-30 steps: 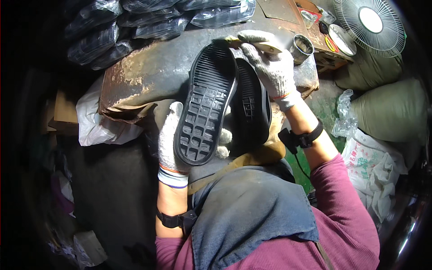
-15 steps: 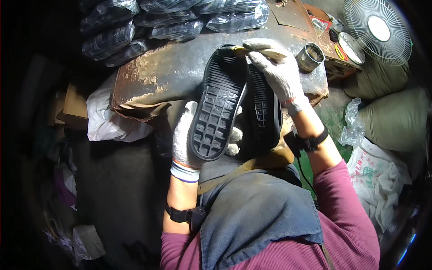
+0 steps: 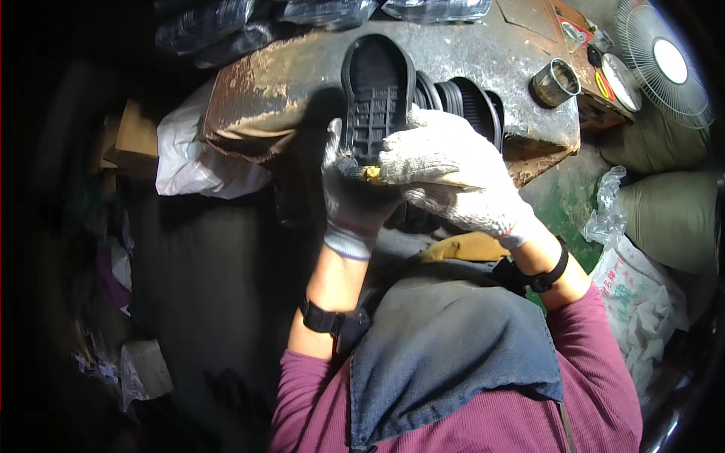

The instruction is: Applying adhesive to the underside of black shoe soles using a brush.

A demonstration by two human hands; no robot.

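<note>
Gripping a gridded black sole [image 3: 374, 117] is the knit-gloved left hand [image 3: 353, 204]; the right hand [image 3: 457, 167] pinches a brush [image 3: 371, 175].

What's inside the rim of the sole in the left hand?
Inside the black sole, a moulded grid shows, with a darker area toward the far end. The near end is partly covered by the brush and the gloved right hand; whatever lies beneath is hidden.

White fan [image 3: 670, 60] near olive sacks [image 3: 668, 215], right side
</note>
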